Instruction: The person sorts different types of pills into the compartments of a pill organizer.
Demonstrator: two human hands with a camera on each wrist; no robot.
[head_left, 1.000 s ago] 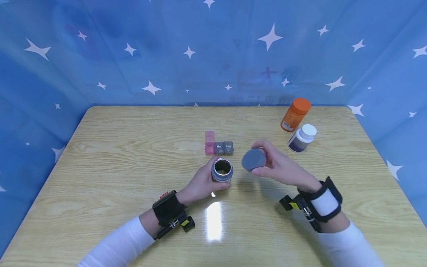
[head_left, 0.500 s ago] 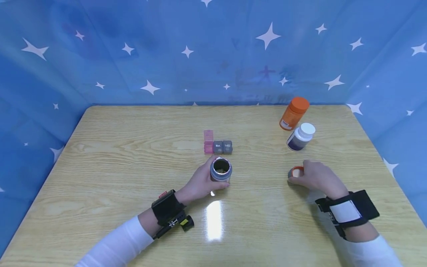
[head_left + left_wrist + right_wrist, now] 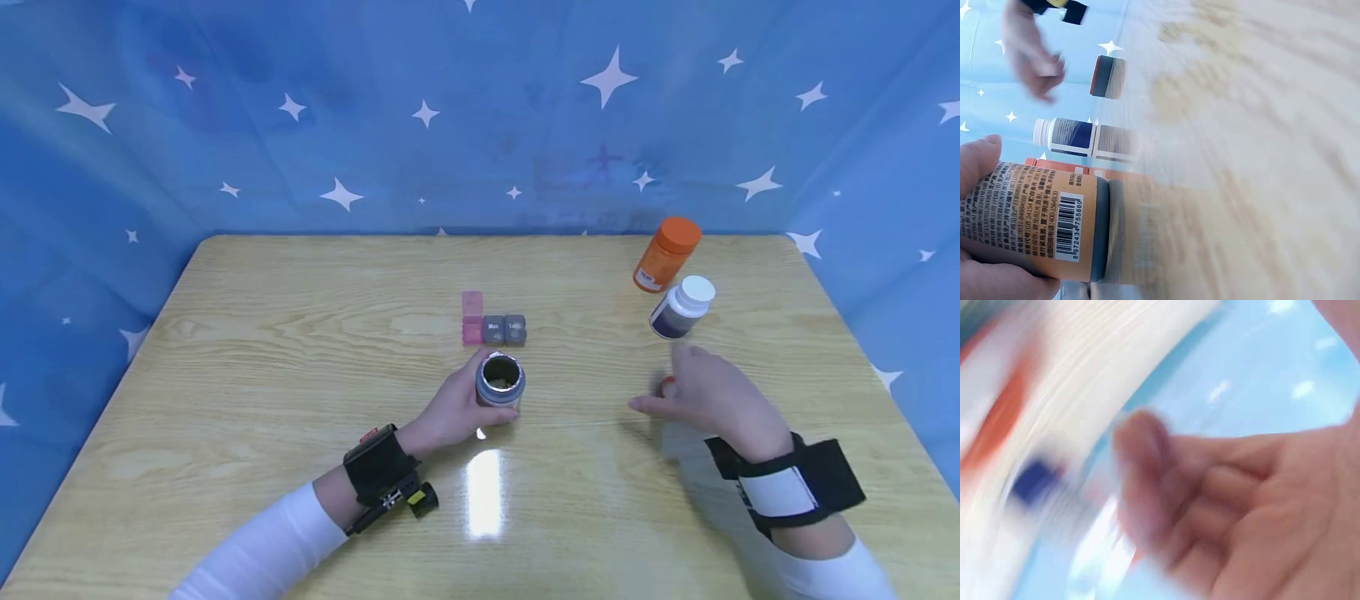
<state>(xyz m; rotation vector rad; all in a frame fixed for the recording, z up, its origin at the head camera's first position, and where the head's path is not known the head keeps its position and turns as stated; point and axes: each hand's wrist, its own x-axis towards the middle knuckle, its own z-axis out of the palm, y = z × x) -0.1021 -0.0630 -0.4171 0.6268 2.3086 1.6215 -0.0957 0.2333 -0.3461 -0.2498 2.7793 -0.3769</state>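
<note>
My left hand (image 3: pixel 453 408) grips an uncapped supplement bottle (image 3: pixel 500 392) near the table's middle, fingers and thumb round its sides. Its mouth faces up with a torn foil rim, and the left wrist view shows a barcode label on the bottle (image 3: pixel 1035 219). Off to the right, my right hand (image 3: pixel 716 400) hovers over the bottle's dark cap (image 3: pixel 1105 77), which lies on the table mostly hidden by that hand in the head view. In the right wrist view the blurred fingers bend loosely around nothing. Just beyond the bottle sits a small pill organizer (image 3: pixel 493 330), its pink compartment's lid flipped back.
A white bottle (image 3: pixel 682 308) with a dark label stands beyond my right hand. Behind it is an orange bottle (image 3: pixel 666 254) with an orange cap. The wooden table (image 3: pixel 315 333) ends at a blue star-patterned curtain (image 3: pixel 480 108).
My right hand has carried the cap rightward, set it down inside up and let it go, now lifting off it. The left hand keeps its hold on the bottle, unmoved.
</note>
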